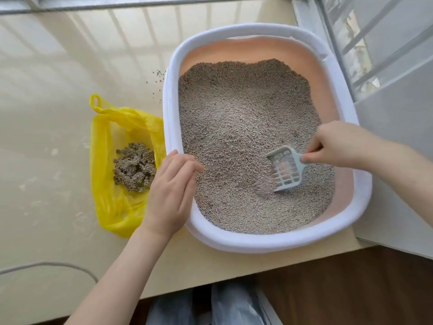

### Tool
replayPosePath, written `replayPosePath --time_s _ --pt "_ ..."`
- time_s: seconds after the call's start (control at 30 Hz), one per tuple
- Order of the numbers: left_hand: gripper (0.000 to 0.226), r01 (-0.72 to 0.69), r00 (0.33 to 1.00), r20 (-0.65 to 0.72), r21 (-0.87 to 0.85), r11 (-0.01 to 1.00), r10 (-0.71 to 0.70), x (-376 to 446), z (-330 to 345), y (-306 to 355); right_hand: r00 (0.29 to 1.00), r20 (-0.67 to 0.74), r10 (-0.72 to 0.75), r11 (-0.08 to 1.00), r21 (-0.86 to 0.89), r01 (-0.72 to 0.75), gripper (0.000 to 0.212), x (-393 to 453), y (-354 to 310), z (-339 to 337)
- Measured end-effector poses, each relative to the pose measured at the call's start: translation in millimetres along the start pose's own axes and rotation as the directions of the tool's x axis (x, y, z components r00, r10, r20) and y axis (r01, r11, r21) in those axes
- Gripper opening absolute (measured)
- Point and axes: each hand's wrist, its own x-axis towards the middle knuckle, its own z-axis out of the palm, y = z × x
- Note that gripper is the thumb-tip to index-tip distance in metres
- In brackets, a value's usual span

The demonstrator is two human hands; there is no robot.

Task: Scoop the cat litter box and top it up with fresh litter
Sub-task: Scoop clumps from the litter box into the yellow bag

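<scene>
The litter box point(262, 241) stands at the 3 o'clock side of the floor. The right hand point(342, 143) grips the scoop point(285, 168), its blade dug into the litter point(239, 118). The left hand point(171, 188) lies on the rim with relaxed fingers. At 9 o'clock, a yellow bag point(105, 141) holds clumps point(134, 166).

Open litter surface is left across the far and middle of the litter box point(174, 95) – the near right is taken by the scoop point(284, 168) and right hand point(341, 143), the left rim by the left hand point(172, 193) – with the yellow bag point(105, 141) just beside it.
</scene>
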Motion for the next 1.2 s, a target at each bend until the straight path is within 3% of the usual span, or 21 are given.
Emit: replayPosePath --time_s 0.13,0.33,0.47,0.57,0.67,0.77,1.0,1.1,1.2 --pt "0.026 0.006 1.000 0.000 0.004 1.000 -0.006 0.1 0.9 0.3 0.996 -0.016 -0.083 0.994 0.074 0.084 0.050 -6.3 -34.9 8.7" --pt "0.027 0.013 1.000 -0.008 0.003 1.000 -0.013 -0.1 1.4 0.2 0.968 -0.225 -0.114 0.968 -0.246 0.057 0.039 -33.4 -56.9 -37.9" --pt "0.027 0.023 1.000 -0.009 0.003 1.000 -0.023 0.1 1.0 0.8 0.946 -0.299 -0.123 0.978 -0.196 0.066 0.041 -28.7 -71.6 -58.2" --pt "0.027 0.028 1.000 0.003 0.009 1.000 -0.028 0.1 -0.2 2.1 0.952 -0.275 -0.137 0.988 -0.112 0.110 0.042 -3.9 -101.6 -64.7" --pt "0.026 0.032 0.999 0.020 0.008 0.999 -0.032 0.6 -1.4 2.2 0.960 -0.229 -0.160 0.977 -0.174 0.121 0.039 26.5 -134.6 -61.8" --pt "0.025 0.020 0.999 0.030 0.016 1.000 -0.021 1.3 -2.7 2.1 0.975 -0.180 -0.129 0.976 -0.196 0.093 0.017 46.6 -144.2 -63.4" --pt "0.024 0.029 0.999 0.036 0.017 0.999 -0.029 0.0 -2.3 1.2 0.991 -0.081 0.110 0.976 -0.181 -0.123 0.004 38.9 -95.7 -73.9" --pt "0.026 0.047 0.999 0.015 0.000 0.999 -0.047 -0.8 0.6 1.8 0.987 -0.080 0.141 0.966 -0.206 -0.155 0.013 30.2 -85.5 -84.4" --pt "0.025 0.041 0.999 0.008 -0.005 0.999 -0.041 -0.5 1.4 1.6 0.983 -0.176 0.048 0.992 -0.105 -0.067 0.027 34.4 -94.5 -100.5"
